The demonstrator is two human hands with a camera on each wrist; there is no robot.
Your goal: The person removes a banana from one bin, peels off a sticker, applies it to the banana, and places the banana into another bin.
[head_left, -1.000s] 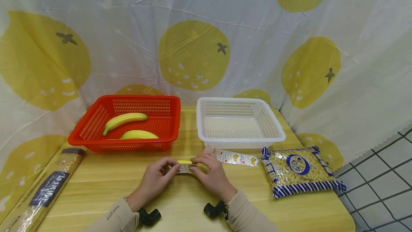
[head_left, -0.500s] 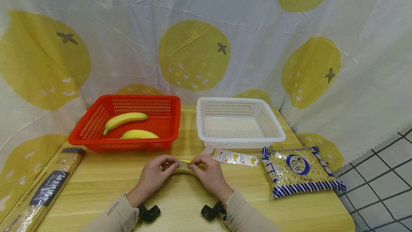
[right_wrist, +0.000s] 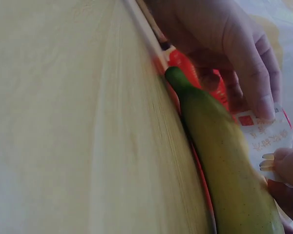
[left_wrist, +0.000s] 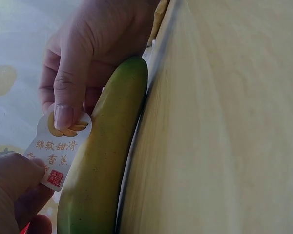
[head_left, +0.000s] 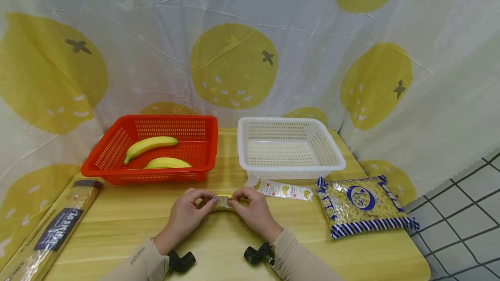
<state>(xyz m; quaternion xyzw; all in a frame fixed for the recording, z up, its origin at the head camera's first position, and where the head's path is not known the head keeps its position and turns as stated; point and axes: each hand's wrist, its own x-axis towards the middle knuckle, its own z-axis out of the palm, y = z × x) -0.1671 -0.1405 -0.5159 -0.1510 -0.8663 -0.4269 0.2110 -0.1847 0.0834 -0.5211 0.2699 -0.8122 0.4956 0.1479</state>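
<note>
A white label (left_wrist: 52,146) with a banana picture and a red square is stretched between my two hands, along the upper side of a banana (left_wrist: 105,161). The banana lies on the table in front of me, largely covered by my hands in the head view. Thumb and fingers of my left hand (head_left: 190,212) pinch the red-square end. My right hand (head_left: 255,212) pinches the end with the picture. In the right wrist view the label (right_wrist: 268,141) stands beside the banana (right_wrist: 224,161); whether it sticks to the peel, I cannot tell.
A red basket (head_left: 212,151) holds two bananas. Right of it stands a white basket (head_left: 289,171), with a strip of banana labels (head_left: 283,190) in front. A pasta bag (head_left: 363,203) lies at right, a long spaghetti pack (head_left: 58,229) at left.
My right hand has come slightly down and left, uncovering more of the label strip. The label has shifted and tilted a little between my fingers. Baskets and packs stay put.
</note>
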